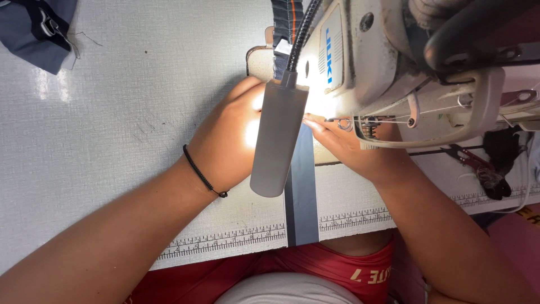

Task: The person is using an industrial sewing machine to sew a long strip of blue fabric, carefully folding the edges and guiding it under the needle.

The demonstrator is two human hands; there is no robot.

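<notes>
Pressing grey strip [302, 197] under sewing machine [382, 62] — both hands [225, 141] flanking, table edge [225, 242] near.

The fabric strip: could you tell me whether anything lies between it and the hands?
Nothing visible. The left hand and right hand rest at the fabric strip; the lamp only hides their contact from view.

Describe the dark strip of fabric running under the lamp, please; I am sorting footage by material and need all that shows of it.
The strip of fabric is a narrow, flat, grey-blue band, smooth and slightly glossy. It lies straight across the white table, hanging over the near edge and crossing the printed ruler markings. Its far end runs under the grey lamp bar toward the sewing machine. The left hand and right hand sit either side of it near the needle; their contact is hidden by lamp and glare.
</notes>
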